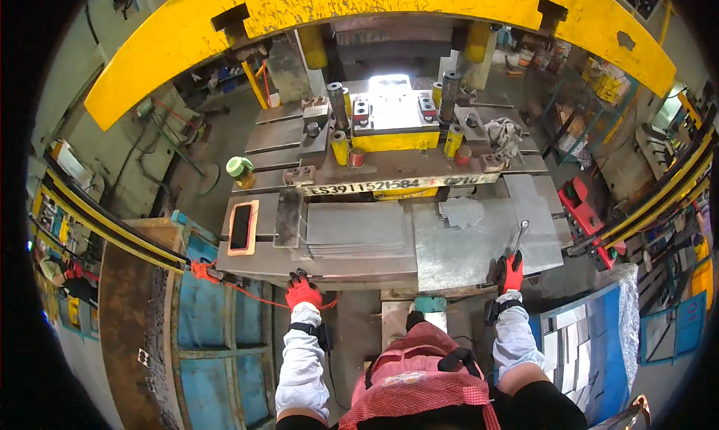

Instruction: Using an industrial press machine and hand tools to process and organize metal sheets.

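My left hand, in a red glove with black fingertips, rests at the front edge of the steel press table, fingers apart and nothing visible in them. Just beyond it lies a stack of flat grey metal sheets. At the table's right front, my right hand, gloved the same way, is closed around the lower end of a metal wrench, its ring end pointing away from me. Under the wrench is a broad, shiny metal plate. A notched thin metal piece sits on its far part.
Ahead stands a die block with guide posts, below a yellow press beam. A phone and green-lidded bottle are at left, a grey rag at right. A blue bin holds metal pieces; a blue-framed crate stands left.
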Tool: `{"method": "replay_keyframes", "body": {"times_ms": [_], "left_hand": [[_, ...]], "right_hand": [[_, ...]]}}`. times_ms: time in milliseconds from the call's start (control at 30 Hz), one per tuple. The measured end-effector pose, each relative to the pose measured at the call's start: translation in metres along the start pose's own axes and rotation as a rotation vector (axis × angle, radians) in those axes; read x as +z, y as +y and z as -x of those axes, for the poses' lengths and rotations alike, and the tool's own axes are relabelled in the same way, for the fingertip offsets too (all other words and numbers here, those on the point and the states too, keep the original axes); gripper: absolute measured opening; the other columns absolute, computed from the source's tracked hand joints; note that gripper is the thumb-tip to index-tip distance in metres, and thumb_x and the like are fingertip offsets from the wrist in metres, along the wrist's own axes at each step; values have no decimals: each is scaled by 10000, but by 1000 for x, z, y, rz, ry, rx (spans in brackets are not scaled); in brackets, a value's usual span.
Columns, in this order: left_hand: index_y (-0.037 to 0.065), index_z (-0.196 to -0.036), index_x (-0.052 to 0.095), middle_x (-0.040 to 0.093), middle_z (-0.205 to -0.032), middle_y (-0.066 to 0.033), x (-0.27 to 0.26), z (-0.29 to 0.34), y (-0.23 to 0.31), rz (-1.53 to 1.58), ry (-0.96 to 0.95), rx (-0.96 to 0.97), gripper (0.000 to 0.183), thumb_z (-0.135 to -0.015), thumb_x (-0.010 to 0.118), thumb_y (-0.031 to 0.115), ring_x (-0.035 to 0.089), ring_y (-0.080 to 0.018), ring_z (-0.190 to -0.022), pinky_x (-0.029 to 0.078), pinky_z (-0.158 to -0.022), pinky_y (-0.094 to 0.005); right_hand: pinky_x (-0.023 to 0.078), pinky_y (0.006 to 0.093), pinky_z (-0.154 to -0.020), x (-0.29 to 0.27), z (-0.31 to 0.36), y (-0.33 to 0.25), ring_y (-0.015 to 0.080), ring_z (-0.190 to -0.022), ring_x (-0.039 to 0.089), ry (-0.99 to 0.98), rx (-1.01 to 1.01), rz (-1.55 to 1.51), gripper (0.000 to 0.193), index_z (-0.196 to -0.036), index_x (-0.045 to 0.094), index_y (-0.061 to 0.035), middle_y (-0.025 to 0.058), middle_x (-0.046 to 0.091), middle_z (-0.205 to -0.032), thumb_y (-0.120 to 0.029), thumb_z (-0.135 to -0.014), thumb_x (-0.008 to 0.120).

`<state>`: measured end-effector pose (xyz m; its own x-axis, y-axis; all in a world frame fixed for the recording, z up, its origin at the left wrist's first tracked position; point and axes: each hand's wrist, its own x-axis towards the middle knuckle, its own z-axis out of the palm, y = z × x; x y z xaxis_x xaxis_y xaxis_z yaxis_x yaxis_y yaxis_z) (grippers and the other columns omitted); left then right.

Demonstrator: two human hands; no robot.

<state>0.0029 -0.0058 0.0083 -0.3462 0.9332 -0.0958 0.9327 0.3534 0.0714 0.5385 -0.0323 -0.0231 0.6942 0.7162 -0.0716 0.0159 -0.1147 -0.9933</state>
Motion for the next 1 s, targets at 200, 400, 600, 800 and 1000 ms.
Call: {"method": "replay_keyframes", "body": {"times_ms": [200, 400, 600, 800, 1000], "left_hand": [[131, -1266, 383, 345, -1339, -162, -16, -2, 9, 22, -71, -8, 551, -765, 525, 313, 377, -327, -1195, 371, -920, -436], [140, -1245, 405, 347, -1339, -157, -12, -4, 5, -33, -96, -30, 537, -760, 538, 329, 387, -323, -1186, 389, -897, -442], [147, -1231, 419, 388, -1308, -154, -15, -9, 10, -14, -74, -13, 521, -760, 546, 329, 433, -321, -1136, 404, -880, -446], [138, -1226, 419, 390, -1308, -150, -19, -8, 8, -66, -117, -29, 498, -777, 527, 322, 432, -317, -1145, 413, -875, -438], [128, -1269, 381, 367, -1330, -153, -14, -12, 5, -98, -171, -37, 548, -783, 517, 342, 416, -320, -1165, 400, -898, -433]], "right_hand": [[404, 292, -828, -7, -10, 10, 180, -975, 515, 39, -77, 107, 594, -1292, 353, -29, 116, 547, -1085, -188, -787, 624], [434, 265, -725, 3, 7, -17, 127, -842, 517, -2, 1, -26, 586, -1298, 354, -50, 61, 556, -1030, -159, -791, 627], [432, 252, -539, -1, -3, 7, 114, -677, 498, 21, -10, -196, 467, -1216, 424, -73, 31, 529, -860, -124, -788, 603], [438, 264, -762, -4, -8, 16, 132, -902, 509, -11, 13, -108, 607, -1317, 327, -47, 80, 543, -1062, -93, -790, 625], [428, 258, -789, -2, -2, 6, 139, -923, 512, 6, 71, -222, 596, -1313, 329, -41, 80, 544, -1059, -81, -792, 616]]}}
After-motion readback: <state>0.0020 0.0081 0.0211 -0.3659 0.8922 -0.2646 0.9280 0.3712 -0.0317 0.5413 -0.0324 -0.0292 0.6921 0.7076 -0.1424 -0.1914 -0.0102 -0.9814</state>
